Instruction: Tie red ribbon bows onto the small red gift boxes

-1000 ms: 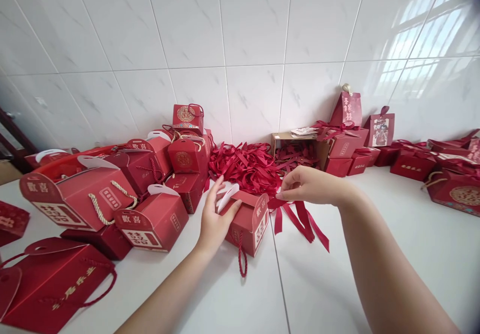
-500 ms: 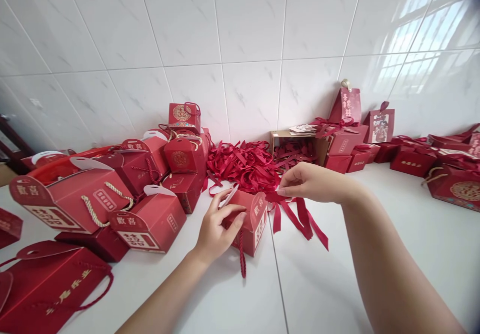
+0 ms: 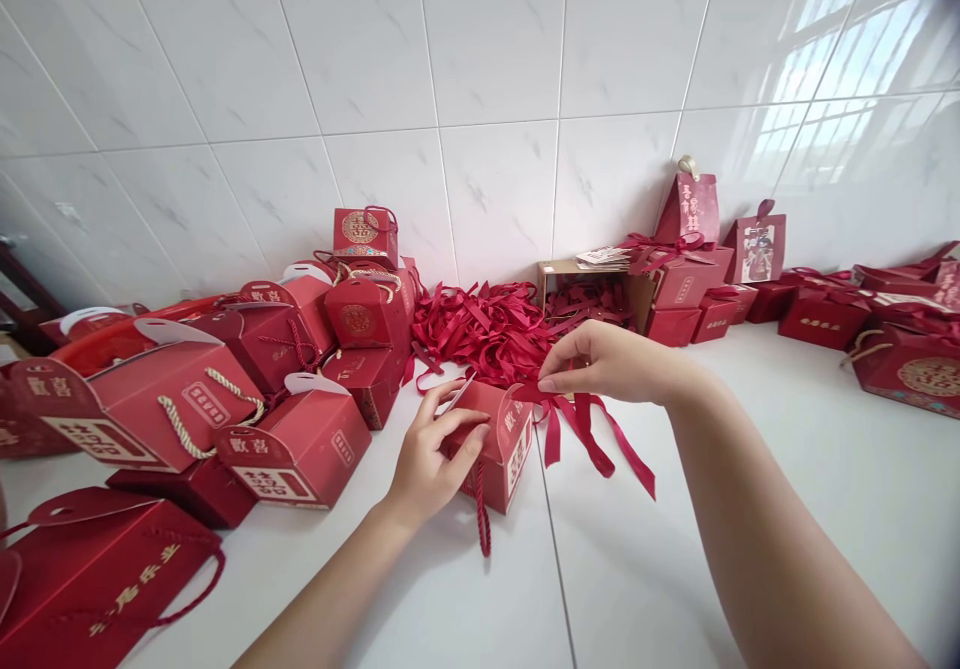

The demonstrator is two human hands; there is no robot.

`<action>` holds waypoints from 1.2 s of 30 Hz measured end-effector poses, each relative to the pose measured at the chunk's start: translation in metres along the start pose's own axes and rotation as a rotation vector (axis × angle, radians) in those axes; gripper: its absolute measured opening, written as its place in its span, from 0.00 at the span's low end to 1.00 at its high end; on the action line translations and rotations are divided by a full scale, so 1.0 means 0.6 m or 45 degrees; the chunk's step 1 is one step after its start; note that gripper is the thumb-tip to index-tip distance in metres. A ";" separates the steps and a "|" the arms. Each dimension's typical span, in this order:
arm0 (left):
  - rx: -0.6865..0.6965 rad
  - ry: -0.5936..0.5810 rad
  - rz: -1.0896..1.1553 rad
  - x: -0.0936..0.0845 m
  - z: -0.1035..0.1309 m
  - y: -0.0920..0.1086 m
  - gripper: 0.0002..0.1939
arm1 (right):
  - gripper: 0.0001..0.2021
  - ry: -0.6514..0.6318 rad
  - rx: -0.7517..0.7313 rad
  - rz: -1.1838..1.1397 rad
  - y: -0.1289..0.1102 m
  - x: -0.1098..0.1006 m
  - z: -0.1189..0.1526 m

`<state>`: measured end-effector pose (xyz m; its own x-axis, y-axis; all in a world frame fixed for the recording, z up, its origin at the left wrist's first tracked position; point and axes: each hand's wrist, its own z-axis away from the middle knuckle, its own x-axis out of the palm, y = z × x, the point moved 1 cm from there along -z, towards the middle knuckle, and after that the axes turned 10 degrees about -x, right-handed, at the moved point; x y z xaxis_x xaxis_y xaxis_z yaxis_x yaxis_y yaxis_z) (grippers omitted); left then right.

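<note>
A small red gift box [image 3: 499, 459] with gold lettering stands on the white table. My left hand [image 3: 439, 454] grips it from the left, fingers curled over its top beside a raised pale flap [image 3: 457, 395]. From its near side hangs a twisted red cord handle [image 3: 482, 514]. Close to the box's top right edge is my right hand [image 3: 600, 364], its thumb and forefinger pinched together. A bit of red shows at the fingertips, but I cannot tell whether it is ribbon, cord or part of the box. Loose red ribbons [image 3: 592, 439] lie just below that hand.
A heap of red ribbons [image 3: 487, 329] lies behind the box, beside an open cardboard box [image 3: 642, 301]. Several red gift boxes [image 3: 292, 444] are stacked on the left. More red boxes [image 3: 821, 319] line the right, against the tiled wall [image 3: 495, 59].
My right hand has moved slightly left, closer to the top of the box, still pinching. My left hand keeps its grip, and the box has hardly moved.
</note>
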<state>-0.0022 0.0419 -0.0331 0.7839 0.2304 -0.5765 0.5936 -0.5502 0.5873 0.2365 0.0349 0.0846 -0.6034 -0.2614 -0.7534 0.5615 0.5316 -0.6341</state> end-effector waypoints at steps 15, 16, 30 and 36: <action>-0.008 -0.001 0.016 -0.001 -0.001 0.001 0.09 | 0.08 0.086 -0.203 0.076 -0.005 0.008 -0.001; -0.006 0.001 0.016 -0.001 -0.001 0.001 0.09 | 0.08 0.097 -0.209 0.079 -0.006 0.009 -0.002; -0.030 0.009 0.018 0.001 0.000 -0.002 0.10 | 0.06 0.074 -0.248 0.262 -0.002 0.016 -0.009; -0.041 0.004 0.025 0.000 0.001 -0.002 0.09 | 0.04 0.124 -0.241 0.283 -0.003 0.019 -0.010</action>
<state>-0.0028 0.0421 -0.0341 0.7958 0.2227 -0.5631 0.5839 -0.5285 0.6163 0.2252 0.0358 0.0784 -0.5340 -0.0484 -0.8441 0.5757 0.7104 -0.4048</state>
